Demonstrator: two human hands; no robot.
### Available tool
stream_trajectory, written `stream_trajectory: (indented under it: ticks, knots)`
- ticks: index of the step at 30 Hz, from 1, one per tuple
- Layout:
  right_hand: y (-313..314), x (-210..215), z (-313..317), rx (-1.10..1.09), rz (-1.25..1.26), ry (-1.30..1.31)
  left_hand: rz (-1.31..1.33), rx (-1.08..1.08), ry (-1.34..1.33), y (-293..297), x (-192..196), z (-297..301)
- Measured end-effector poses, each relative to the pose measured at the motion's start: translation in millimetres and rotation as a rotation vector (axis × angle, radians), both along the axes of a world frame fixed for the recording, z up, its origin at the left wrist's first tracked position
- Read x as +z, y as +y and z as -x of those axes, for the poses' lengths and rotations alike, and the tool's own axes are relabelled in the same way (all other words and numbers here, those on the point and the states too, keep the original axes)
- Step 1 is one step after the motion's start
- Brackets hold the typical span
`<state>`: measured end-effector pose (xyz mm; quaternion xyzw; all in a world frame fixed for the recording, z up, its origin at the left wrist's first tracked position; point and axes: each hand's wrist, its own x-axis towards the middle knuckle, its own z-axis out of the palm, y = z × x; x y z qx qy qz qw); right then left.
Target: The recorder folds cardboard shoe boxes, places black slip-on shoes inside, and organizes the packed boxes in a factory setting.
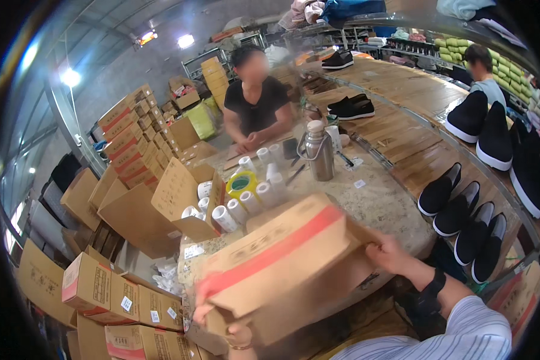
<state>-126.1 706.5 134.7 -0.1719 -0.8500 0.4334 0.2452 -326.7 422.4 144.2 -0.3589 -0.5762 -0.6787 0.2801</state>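
A brown cardboard box [270, 249] with a red stripe is tilted in front of me over the near part of the table, slightly blurred. At its left end my left hand [240, 334] is closed on the edge, fingers on the far side and thumb nearer me. My right hand [391, 253] grips the box's right end by a flap, fingers wrapped over the cardboard. Part of the box's end at each hand stands open as loose flaps. What is inside the box, if anything, cannot be seen.
On the stone-patterned table [390, 207] stand white label rolls [224, 219], a yellow-green tape roll [242, 183] and a metal flask [319, 153]. Stacked boxes [96, 285] crowd the left. Black shoes [441, 189] line the wooden bench at right. A person [257, 102] sits opposite.
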Motion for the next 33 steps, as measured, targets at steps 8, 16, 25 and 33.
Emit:
stream_trajectory:
  ticks: [8,16,25,33]
  knots:
    - [-37.7,92.4,47.2,0.036,-0.783,0.447,0.282,-0.272,-0.586,-5.3,11.5,85.8]
    - [-14.7,30.7,182.8,0.316,-0.524,-0.076,0.321,-0.438,-0.688,11.0,3.8,113.3]
    - [-8.9,57.8,159.9,0.124,-0.905,0.773,0.984,0.248,-0.195,30.8,14.8,88.0]
    - [22.5,6.7,166.5,0.077,-0.19,0.135,0.48,-0.189,-0.249,-7.3,-47.4,141.0]
